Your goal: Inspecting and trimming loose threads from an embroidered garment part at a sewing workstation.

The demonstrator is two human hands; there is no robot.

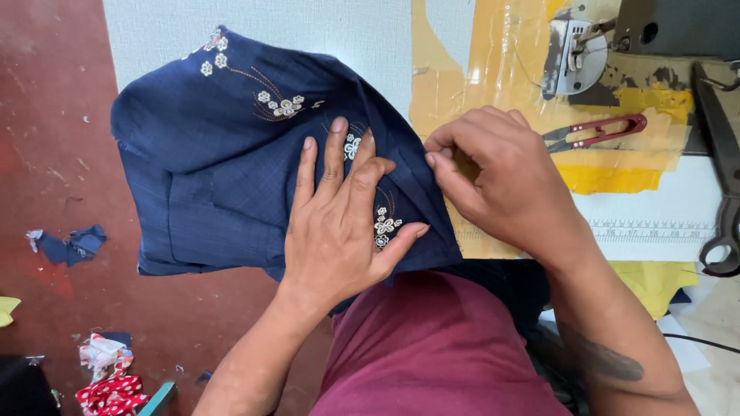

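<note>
Sewing table (308, 35), white with yellow taped patches: navy embroidered fabric (208, 162) overhangs its left edge, left hand (339, 223) flat with fingers spread on top, right hand (501, 181) pinching the right hem; likely risk, overhang weight dragging the cloth from that pinch.
</note>
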